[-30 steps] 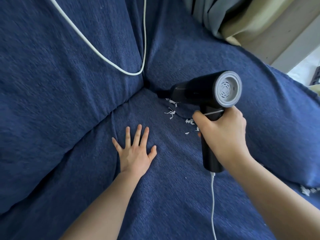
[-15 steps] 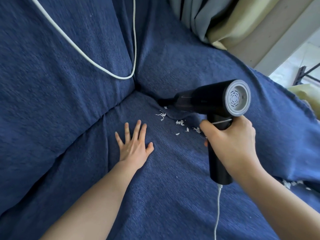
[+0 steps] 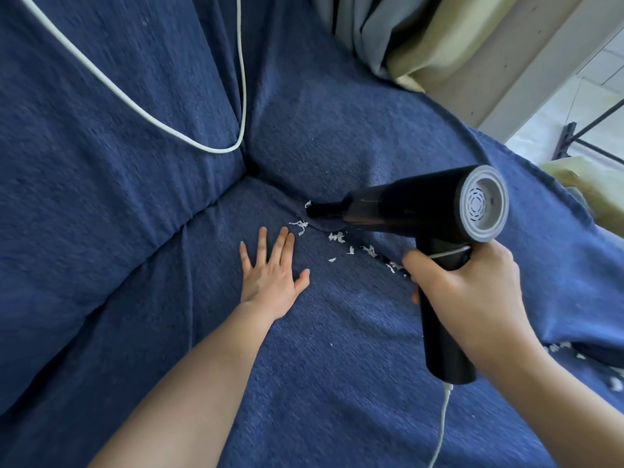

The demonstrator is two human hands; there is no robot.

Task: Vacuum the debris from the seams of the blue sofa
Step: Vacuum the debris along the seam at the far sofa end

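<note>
1. No text, label, brand, number or sign can be read anywhere in the head view.
2. The black handheld vacuum with a grey rear cap point(image 3: 418, 204) shows no legible marking.

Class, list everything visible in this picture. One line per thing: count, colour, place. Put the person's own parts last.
sofa: one, blue, fills most of the view.
handheld vacuum: one, black with a grey rear cap, right of centre, nozzle at the seam.
debris: many small scraps, white, along the seam by the nozzle; more at the right edge.
cable: one, white, looped over the back cushions; a white cable also leaves the vacuum's handle.
curtain: one, grey, top centre.
yellow-green fabric: pale, beside the curtain.
left hand: one, flat on the seat, fingers spread.
right hand: one, gripping the vacuum's handle.
</note>
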